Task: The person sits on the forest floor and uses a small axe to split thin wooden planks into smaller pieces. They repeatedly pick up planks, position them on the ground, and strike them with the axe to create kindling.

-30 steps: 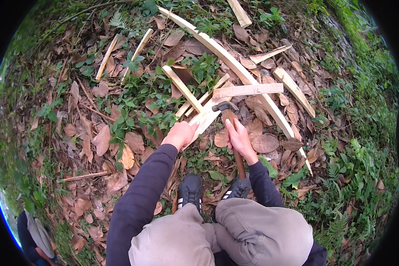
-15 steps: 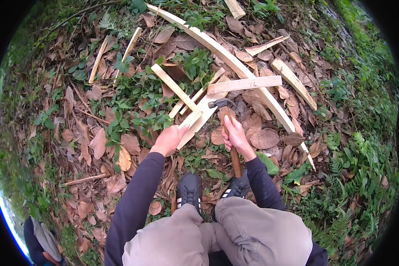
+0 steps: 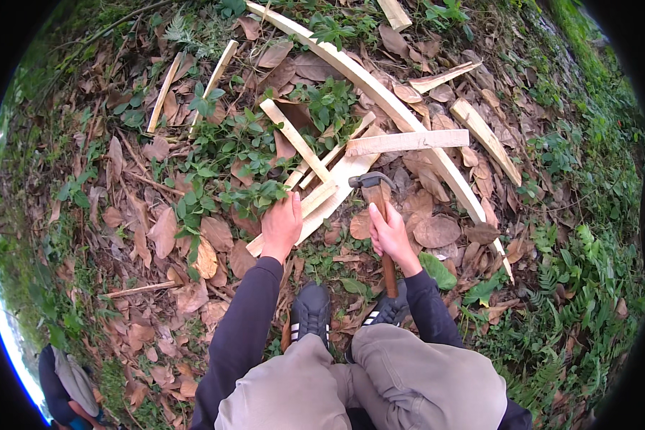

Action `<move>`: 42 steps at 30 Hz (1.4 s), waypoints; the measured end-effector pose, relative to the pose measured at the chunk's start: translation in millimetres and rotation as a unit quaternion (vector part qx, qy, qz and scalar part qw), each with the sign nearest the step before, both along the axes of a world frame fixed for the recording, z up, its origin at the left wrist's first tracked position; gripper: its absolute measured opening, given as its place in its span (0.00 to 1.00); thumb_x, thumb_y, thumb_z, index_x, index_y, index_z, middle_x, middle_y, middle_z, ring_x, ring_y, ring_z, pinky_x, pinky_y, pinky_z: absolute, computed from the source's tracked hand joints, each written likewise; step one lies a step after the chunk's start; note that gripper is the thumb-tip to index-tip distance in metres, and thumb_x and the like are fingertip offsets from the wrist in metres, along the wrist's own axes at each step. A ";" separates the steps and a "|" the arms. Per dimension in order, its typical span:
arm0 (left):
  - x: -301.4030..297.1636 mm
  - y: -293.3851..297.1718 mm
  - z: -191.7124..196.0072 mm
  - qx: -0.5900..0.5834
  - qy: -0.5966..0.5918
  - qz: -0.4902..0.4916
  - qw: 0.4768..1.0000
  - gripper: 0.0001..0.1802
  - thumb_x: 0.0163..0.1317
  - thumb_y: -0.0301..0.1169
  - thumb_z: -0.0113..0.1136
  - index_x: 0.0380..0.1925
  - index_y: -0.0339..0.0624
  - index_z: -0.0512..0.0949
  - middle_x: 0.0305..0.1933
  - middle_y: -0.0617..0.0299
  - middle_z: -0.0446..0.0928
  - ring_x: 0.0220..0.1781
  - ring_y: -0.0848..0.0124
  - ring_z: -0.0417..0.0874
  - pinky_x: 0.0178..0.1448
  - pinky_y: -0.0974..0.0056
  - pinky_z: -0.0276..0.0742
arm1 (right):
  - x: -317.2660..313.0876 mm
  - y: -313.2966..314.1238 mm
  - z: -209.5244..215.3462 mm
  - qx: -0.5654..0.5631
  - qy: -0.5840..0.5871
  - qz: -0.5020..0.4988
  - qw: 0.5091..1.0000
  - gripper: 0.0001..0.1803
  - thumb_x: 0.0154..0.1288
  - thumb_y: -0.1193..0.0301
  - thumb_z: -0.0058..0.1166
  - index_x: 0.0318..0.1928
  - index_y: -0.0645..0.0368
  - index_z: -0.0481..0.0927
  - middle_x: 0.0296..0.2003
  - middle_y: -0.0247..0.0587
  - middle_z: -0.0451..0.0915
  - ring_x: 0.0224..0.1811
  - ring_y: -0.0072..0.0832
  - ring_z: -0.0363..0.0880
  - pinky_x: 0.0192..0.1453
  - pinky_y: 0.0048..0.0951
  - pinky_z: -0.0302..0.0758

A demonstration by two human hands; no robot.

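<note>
My right hand (image 3: 392,236) is closed around the wooden handle of a claw hammer (image 3: 389,276), its dark metal head raised over the leaves. My left hand (image 3: 282,223) lies with fingers stretched out along the left side of a short wooden strip (image 3: 321,198), its fingertips near the lower ends of thin strips (image 3: 335,155). A longer pale strip (image 3: 294,140) meets the short one at an angle, its lower end against it. Underneath is a flat pale board (image 3: 340,188). A short plank (image 3: 408,141) rests across the board's upper end. I see no nail.
A long pale plank (image 3: 365,80) runs from the top down to the right. Beyond it lie a thick wood piece (image 3: 486,141) and a split piece (image 3: 444,77). Two narrow strips (image 3: 166,91) lie at left. Dry leaves and green plants cover the ground. Another person (image 3: 68,383) is at lower left.
My left hand has let go of the short strip's near end and moved up along its left side. The hammer stays in my right hand. The whole view has shifted slightly.
</note>
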State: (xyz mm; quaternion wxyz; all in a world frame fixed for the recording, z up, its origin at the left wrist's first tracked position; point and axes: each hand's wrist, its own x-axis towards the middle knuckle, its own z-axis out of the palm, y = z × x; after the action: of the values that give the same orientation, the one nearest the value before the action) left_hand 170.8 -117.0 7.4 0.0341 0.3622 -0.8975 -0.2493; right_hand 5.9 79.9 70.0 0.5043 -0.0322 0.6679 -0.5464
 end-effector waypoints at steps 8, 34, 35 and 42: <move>-6.5 6.9 -7.0 -0.011 -0.016 0.016 1.000 0.18 0.77 0.39 0.43 0.53 0.37 0.71 0.39 0.44 0.80 0.41 0.46 0.82 0.46 0.46 0.78 | -0.7 2.4 -22.5 -0.053 0.084 -0.025 0.995 0.16 0.83 0.55 0.41 0.43 0.55 0.66 0.14 0.28 0.61 0.08 0.17 0.58 0.09 0.23 0.59; 3.6 6.2 -16.0 -0.105 0.023 0.004 0.994 0.14 0.76 0.40 0.44 0.46 0.42 0.72 0.40 0.48 0.76 0.41 0.50 0.80 0.46 0.48 0.76 | 8.7 -24.4 24.6 -0.040 0.062 -0.004 0.997 0.17 0.82 0.56 0.42 0.40 0.56 0.66 0.16 0.27 0.64 0.09 0.16 0.61 0.10 0.21 0.59; 2.5 5.9 -16.9 -0.100 0.025 0.006 0.995 0.14 0.76 0.40 0.44 0.46 0.42 0.72 0.40 0.48 0.76 0.41 0.50 0.80 0.46 0.48 0.76 | 6.1 -24.4 24.4 -0.100 0.068 -0.066 0.990 0.18 0.82 0.55 0.42 0.39 0.56 0.64 0.16 0.27 0.64 0.09 0.16 0.60 0.10 0.22 0.59; 4.7 5.1 -20.6 -0.145 0.028 -0.002 0.989 0.14 0.76 0.39 0.45 0.48 0.41 0.72 0.42 0.48 0.75 0.41 0.51 0.80 0.45 0.49 0.76 | 2.2 -17.7 -12.5 0.015 0.186 0.079 0.979 0.15 0.81 0.56 0.45 0.42 0.55 0.69 0.15 0.26 0.64 0.09 0.15 0.60 0.10 0.23 0.59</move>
State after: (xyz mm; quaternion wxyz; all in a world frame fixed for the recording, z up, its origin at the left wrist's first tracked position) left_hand 175.6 -111.9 -13.2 0.1105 0.3443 -0.9237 -0.1263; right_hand 8.1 62.2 57.6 0.4136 -0.1783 0.7536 -0.4788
